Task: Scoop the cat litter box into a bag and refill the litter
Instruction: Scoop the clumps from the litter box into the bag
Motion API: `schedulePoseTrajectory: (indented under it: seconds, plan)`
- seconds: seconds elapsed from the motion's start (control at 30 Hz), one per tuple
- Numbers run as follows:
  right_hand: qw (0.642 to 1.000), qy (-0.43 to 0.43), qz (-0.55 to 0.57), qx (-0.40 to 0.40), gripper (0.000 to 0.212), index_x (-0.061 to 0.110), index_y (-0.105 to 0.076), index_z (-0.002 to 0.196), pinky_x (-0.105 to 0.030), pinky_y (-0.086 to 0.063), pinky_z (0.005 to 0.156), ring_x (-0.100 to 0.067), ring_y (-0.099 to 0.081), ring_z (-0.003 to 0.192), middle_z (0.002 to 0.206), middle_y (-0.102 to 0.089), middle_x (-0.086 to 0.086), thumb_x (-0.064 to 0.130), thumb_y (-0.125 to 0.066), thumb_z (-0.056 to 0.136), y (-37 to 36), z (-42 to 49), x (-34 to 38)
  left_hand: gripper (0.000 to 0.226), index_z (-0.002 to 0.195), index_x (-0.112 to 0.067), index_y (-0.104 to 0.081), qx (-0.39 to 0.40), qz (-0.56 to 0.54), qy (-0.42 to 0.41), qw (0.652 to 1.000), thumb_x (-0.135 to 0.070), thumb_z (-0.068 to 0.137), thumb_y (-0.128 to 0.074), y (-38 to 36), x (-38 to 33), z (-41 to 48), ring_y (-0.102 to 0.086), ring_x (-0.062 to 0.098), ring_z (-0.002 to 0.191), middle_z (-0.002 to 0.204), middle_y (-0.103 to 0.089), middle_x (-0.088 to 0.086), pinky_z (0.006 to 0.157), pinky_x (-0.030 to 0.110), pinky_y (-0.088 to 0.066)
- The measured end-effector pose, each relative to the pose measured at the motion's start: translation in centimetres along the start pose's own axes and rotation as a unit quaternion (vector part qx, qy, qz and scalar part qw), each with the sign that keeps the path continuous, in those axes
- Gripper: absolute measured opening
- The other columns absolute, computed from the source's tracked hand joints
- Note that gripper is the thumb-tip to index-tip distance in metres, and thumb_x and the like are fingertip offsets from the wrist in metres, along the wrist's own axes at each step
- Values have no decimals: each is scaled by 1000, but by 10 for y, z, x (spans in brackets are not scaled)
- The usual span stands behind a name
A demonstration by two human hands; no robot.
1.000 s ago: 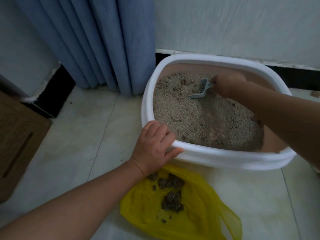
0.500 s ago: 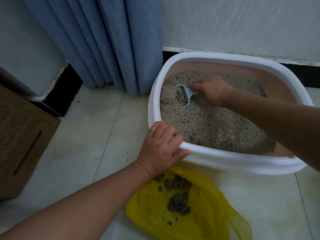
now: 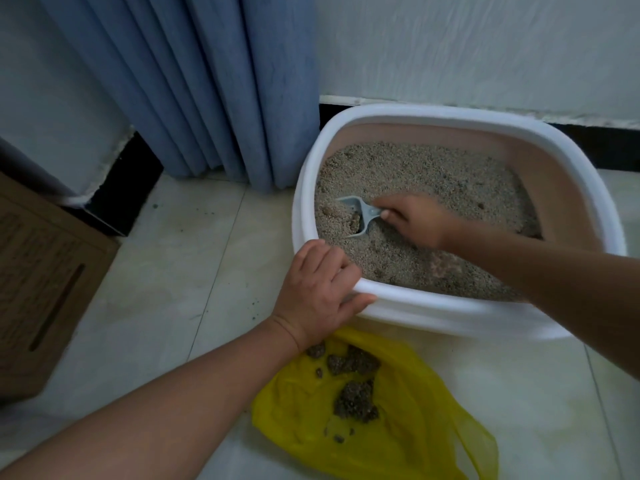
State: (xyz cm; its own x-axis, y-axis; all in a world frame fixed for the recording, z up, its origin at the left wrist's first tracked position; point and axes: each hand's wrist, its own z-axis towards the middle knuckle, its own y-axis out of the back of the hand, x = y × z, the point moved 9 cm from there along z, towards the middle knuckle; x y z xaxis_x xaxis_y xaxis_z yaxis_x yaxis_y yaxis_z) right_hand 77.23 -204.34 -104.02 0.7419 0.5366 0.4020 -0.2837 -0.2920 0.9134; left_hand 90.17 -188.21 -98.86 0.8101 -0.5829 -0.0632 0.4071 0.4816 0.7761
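Observation:
A white-rimmed litter box (image 3: 446,114) with beige inner walls stands on the tiled floor, filled with grey-brown litter (image 3: 433,174). My right hand (image 3: 414,220) grips the handle of a small grey scoop (image 3: 358,211), whose head is dug into the litter near the box's left wall, with litter in it. My left hand (image 3: 317,292) rests over the box's front-left rim, fingers curled on it. A yellow plastic bag (image 3: 398,427) lies open on the floor in front of the box, with dark litter clumps (image 3: 353,396) on it.
A blue curtain (image 3: 207,81) hangs to the floor left of the box. A brown cardboard box (image 3: 38,282) stands at the far left. A white wall with a dark baseboard (image 3: 606,143) runs behind. Specks of litter dot the pale floor tiles (image 3: 194,278).
My right hand has swept the scoop from the box's back middle leftward and toward me, into the litter by the left wall. My left hand stays on the rim.

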Motion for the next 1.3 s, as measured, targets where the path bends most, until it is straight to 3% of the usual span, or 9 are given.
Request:
schedulePoseTrajectory:
  seconds: [0.17,0.3,0.4,0.6,0.77,0.97,1.07,1.3]
  plan:
    - [996,-16,73,-55,24,20,-63,120,-32,-40,75,-19,-55,86,96,-63,3,19,-49,100,-5,-15,8,48,85,-11,-61,-1,11,0,1000,-51,100,-41,1,0,1,-52,29,82,83,-53,8,101,45,-40]
    - [994,-28,86,-62,29,18,-62,124,-34,-44,80,-21,-57,92,107,-68,-5,23,-47,99,-3,-21,11,48,87,-10,-61,7,12,-2,1000,-51,101,-40,0,1,1,-51,29,83,84,-53,8,101,45,-40]
    - [993,-56,73,-77,31,19,-62,123,-40,-49,83,-27,-60,94,107,-69,-8,26,-45,98,9,-30,1,46,87,-10,-60,13,14,-2,1000,-50,101,-42,-1,1,1,-50,30,82,84,-52,8,100,45,-40]
    - [991,-84,43,-96,25,18,-62,123,-34,-43,75,-25,-58,87,100,-66,-4,19,-48,102,42,-63,-18,45,87,-10,-61,20,19,-3,1000,-50,101,-44,-1,0,1,-50,30,83,85,-53,9,96,43,-40]
    - [993,-83,-3,-87,17,14,-62,111,-36,-44,70,-28,-57,82,92,-64,-8,17,-50,100,52,-91,-20,42,87,-10,-58,26,19,0,999,-49,100,-46,0,0,1,-48,29,83,86,-52,9,93,44,-41]
    - [991,-76,-16,-108,24,16,-63,119,-40,-47,76,-25,-56,87,98,-66,-6,18,-49,100,65,-118,-13,40,87,-10,-58,42,17,6,999,-46,100,-49,0,0,-1,-50,31,84,87,-52,10,96,45,-41]
    - [989,-84,-16,-118,21,16,-63,115,-38,-46,70,-26,-56,81,90,-63,-5,18,-49,100,72,-131,-8,41,88,-10,-59,46,20,11,999,-46,101,-48,1,0,-1,-52,32,85,88,-53,10,99,46,-41]
    - [988,-67,-2,-138,28,20,-62,126,-34,-40,64,-21,-54,76,89,-60,4,20,-50,100,81,-164,12,40,92,-10,-61,59,9,29,998,-46,102,-47,2,-1,-5,-53,31,90,91,-56,8,107,46,-39]
